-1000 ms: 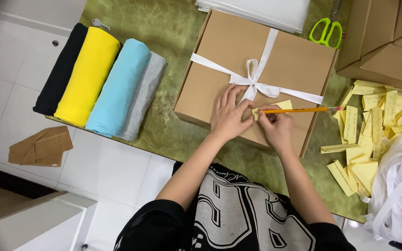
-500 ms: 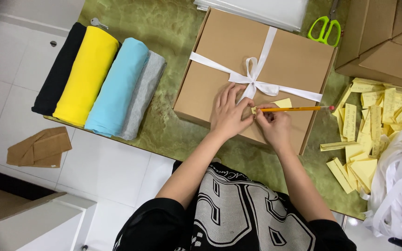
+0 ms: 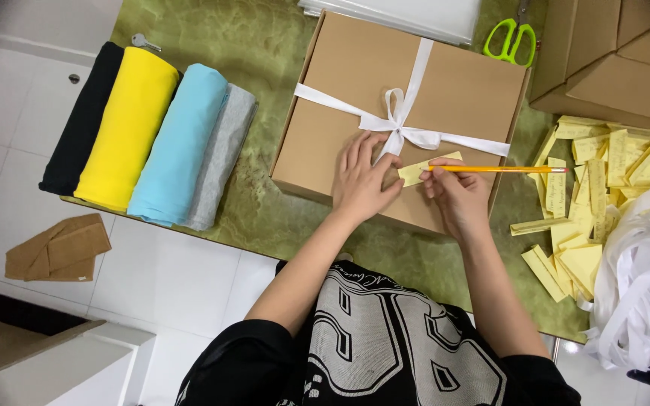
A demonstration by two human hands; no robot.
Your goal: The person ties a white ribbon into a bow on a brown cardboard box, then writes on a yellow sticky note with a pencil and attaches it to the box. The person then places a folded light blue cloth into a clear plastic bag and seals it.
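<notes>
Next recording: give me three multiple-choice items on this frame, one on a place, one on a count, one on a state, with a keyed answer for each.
1. Where do the green-handled scissors lie?
A. On the floor
B. On the table beyond the brown box
C. On the rolled cloths

2. How many rolled cloths lie side by side left of the box?
A. Two
B. Four
C. Six

3. What state is the white ribbon in?
A. Tied in a bow over the box
B. Lying loose beside the box
C. Wound on a spool

Answers:
1 B, the scissors rest past the box's far edge.
2 B, black, yellow, light blue and grey.
3 A, the ribbon crosses the lid and is knotted.
</notes>
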